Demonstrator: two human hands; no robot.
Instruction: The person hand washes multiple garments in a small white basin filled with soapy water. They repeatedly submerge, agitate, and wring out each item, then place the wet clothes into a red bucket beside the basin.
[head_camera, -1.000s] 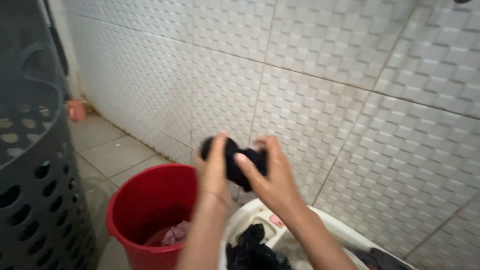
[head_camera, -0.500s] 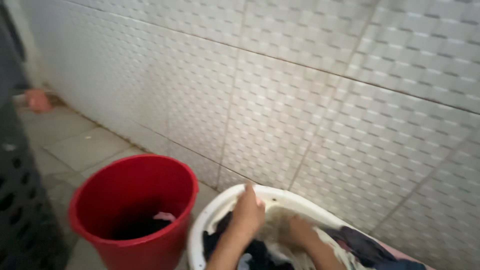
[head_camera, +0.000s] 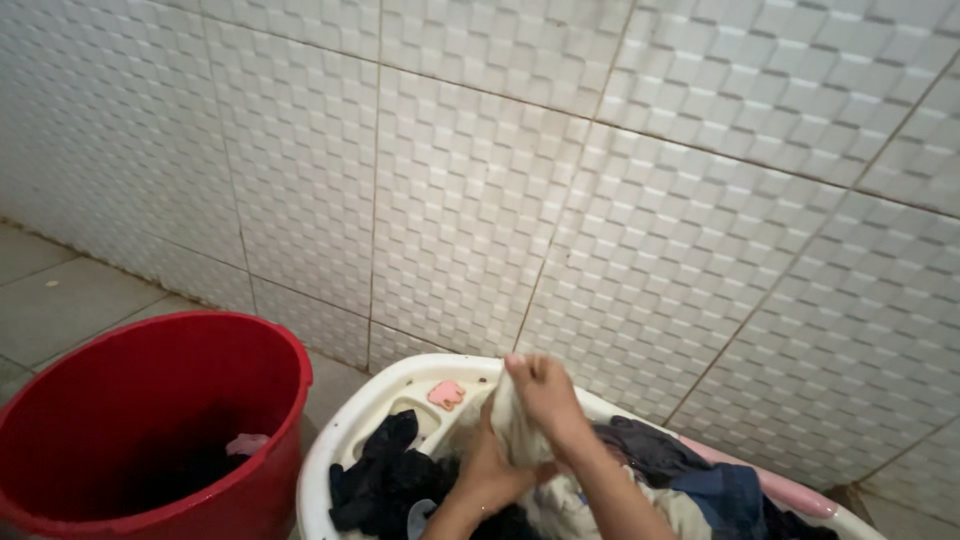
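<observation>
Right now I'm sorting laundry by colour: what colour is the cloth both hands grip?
Cream-white cloth, head view.

A cream-white cloth (head_camera: 512, 425) is being gripped by both hands over the white tub (head_camera: 372, 395) — bunched and twisted upright, its top pinched under the right hand (head_camera: 545, 392), its lower folds running past the left hand (head_camera: 487, 470) into the laundry pile. It is probably wet — hard to tell.

Grey tiled floor (head_camera: 60, 300) — red bucket (head_camera: 150, 500), white basin (head_camera: 400, 385) on it
</observation>
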